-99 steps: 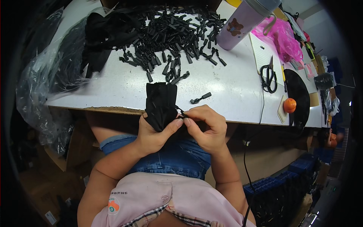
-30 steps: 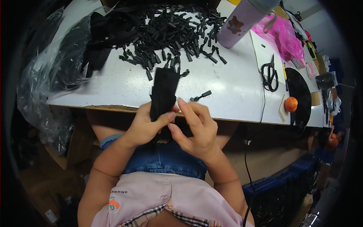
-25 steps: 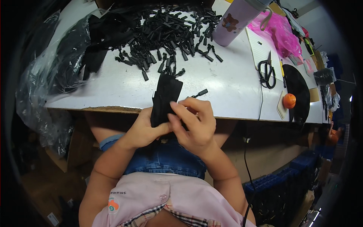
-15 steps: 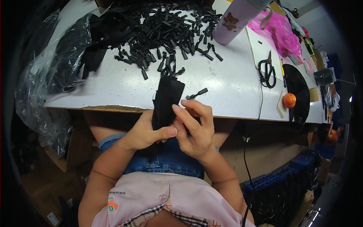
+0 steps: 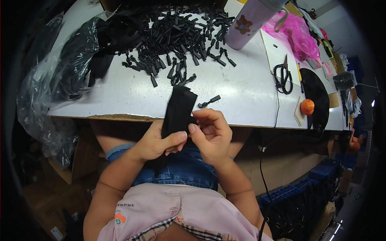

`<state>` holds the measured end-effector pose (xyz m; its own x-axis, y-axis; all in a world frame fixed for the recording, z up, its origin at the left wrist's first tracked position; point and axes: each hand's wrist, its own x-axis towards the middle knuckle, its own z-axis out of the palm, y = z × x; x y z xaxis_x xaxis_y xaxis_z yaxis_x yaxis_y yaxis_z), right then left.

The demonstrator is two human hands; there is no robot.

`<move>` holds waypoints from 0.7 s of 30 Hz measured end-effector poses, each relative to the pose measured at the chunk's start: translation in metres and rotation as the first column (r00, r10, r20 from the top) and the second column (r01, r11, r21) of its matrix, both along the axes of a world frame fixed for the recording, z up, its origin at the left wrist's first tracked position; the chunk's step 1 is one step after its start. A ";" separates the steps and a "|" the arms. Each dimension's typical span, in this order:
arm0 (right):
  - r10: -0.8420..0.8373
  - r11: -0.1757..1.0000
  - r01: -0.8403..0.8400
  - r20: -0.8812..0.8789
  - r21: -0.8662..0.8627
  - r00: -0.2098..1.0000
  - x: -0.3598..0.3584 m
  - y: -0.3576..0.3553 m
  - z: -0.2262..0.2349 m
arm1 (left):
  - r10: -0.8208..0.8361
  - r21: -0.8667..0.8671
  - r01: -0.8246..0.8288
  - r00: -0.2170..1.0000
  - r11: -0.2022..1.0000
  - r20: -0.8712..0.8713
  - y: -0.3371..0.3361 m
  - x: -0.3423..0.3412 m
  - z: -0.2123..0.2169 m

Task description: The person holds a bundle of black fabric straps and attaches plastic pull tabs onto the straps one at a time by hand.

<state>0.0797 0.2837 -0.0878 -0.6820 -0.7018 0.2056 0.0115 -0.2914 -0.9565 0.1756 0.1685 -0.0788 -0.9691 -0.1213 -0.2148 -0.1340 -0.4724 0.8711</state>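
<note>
Your left hand [image 5: 155,142] has its grip clenched on the black strip bundle [image 5: 178,110], thumb pressed across its lower part, while your right hand [image 5: 212,134] pinches the bundle's right edge with curled fingertips. You hold the bundle just at the near edge of the white surface [image 5: 241,92], its lower end over your lap and its upper end reaching over the surface. Open room lies on the bare white stretch to the right of the bundle and to its left. A single small black clip [image 5: 209,101] lies just beside the bundle's upper right. Farther back, a heap of black clips [image 5: 177,36] spreads across the surface, with a lilac bottle [image 5: 249,22] at its right. Scissors [image 5: 283,76] and an orange ball [image 5: 307,106] sit well apart to the right; a clear plastic bag [image 5: 44,88] hangs off the left end. The bundle's long axis runs from near to far, tilted slightly rightward at the top.
</note>
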 end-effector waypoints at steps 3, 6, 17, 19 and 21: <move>0.115 0.993 -0.104 0.235 -0.058 0.965 -0.004 -0.001 0.006 | 0.078 -0.042 -0.078 0.997 0.996 0.005 0.002 0.001 -0.003; 0.156 0.988 -0.153 0.262 -0.031 0.952 -0.007 0.002 0.005 | 0.077 -0.123 -0.077 0.997 0.989 -0.006 0.000 0.001 -0.004; 0.168 0.981 -0.111 0.417 -0.158 0.893 -0.006 0.005 0.000 | 0.090 0.113 -0.079 0.992 0.990 -0.093 -0.001 0.000 -0.002; 0.174 0.973 -0.147 0.154 -0.176 0.972 -0.007 0.009 0.006 | 0.220 0.082 -0.225 0.973 0.971 0.065 0.002 -0.001 0.000; 0.472 0.846 -0.464 -0.036 -0.261 0.881 -0.014 0.012 0.022 | 0.249 -0.043 -0.254 0.965 0.966 -0.084 -0.001 -0.004 -0.007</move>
<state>0.0656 0.2954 -0.0656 -0.2939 -0.8654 0.4059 0.2344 -0.4769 -0.8471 0.1711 0.1677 -0.0861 -0.9194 -0.3724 -0.1270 0.0523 -0.4356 0.8986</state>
